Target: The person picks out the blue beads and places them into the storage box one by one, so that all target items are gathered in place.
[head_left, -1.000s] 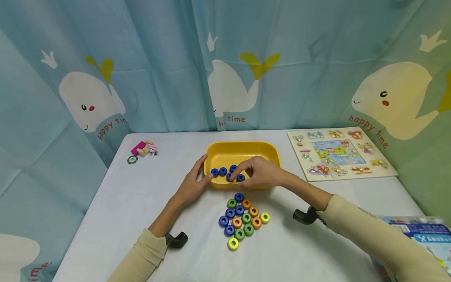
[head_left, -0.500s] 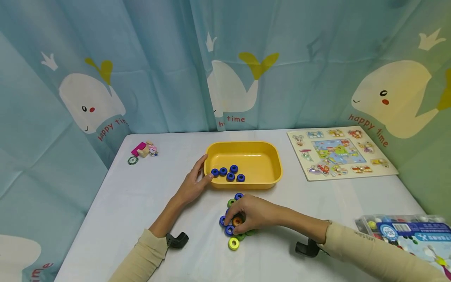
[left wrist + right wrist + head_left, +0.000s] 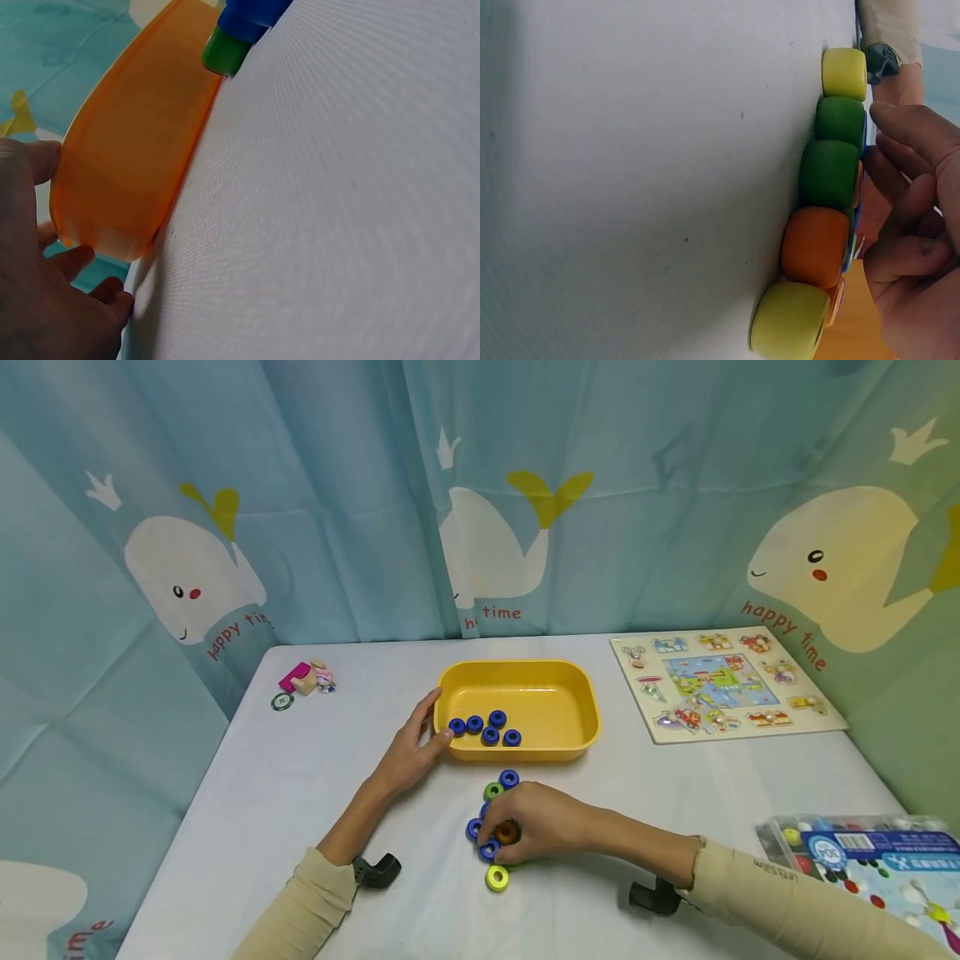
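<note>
My left hand (image 3: 411, 747) holds the left end of the yellow tray (image 3: 555, 714), thumb at the rim and fingers against the outer wall. Several blue ring beads (image 3: 497, 719) lie in the tray's left half. In front of it, my right hand (image 3: 546, 818) is low over a cluster of blue, green, orange and yellow ring beads. Its thumb and index finger pinch a blue bead (image 3: 489, 849) at the cluster's left side. An orange bead (image 3: 507, 832) shows beneath the curved fingers, and a yellow bead (image 3: 497, 878) lies nearest me. The hand hides much of the cluster.
A wooden picture puzzle board (image 3: 727, 685) lies at the back right. At the front right is a clear box of colored pieces (image 3: 862, 868). Small toys (image 3: 307, 678) and a green-and-white disc (image 3: 282, 701) lie at the back left. A whale-print curtain (image 3: 345, 527) hangs behind the table.
My right hand has come out of the tray, leaving a blue bead there, and moved down to the cluster, where its fingers have closed in on another blue bead. The left hand stays put.
</note>
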Motion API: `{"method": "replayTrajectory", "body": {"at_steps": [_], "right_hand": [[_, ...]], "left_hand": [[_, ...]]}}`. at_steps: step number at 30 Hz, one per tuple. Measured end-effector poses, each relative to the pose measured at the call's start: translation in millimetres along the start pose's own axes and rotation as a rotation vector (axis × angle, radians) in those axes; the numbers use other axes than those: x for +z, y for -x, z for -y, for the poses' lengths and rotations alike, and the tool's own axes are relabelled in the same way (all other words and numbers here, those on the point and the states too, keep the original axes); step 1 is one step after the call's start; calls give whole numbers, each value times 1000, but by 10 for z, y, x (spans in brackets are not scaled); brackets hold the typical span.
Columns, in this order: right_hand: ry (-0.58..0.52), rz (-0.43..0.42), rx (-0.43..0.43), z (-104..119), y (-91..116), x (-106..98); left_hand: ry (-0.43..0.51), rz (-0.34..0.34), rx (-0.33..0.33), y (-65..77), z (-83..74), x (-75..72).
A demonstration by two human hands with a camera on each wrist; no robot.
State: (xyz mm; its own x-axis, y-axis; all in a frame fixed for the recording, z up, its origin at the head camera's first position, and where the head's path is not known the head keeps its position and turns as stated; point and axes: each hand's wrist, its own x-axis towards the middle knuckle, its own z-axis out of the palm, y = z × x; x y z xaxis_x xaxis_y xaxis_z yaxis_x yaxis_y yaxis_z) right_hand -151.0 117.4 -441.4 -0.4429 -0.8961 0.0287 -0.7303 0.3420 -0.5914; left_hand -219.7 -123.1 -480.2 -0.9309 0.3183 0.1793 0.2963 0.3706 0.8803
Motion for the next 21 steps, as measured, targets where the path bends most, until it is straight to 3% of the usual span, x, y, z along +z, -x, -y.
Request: {"method": "replayTrajectory", "body": {"at_steps": [5,12,21], "right_hand": [[-1,6,16,0,-4,27],[-11,32,39,5,-17,79],[-18,54,57,8,-23,104]], "left_hand": [[-7,4,-5,14,-41,-10],[-4,19,15,90,-408,-77],[-4,20,25,98,-430,-80]]}}
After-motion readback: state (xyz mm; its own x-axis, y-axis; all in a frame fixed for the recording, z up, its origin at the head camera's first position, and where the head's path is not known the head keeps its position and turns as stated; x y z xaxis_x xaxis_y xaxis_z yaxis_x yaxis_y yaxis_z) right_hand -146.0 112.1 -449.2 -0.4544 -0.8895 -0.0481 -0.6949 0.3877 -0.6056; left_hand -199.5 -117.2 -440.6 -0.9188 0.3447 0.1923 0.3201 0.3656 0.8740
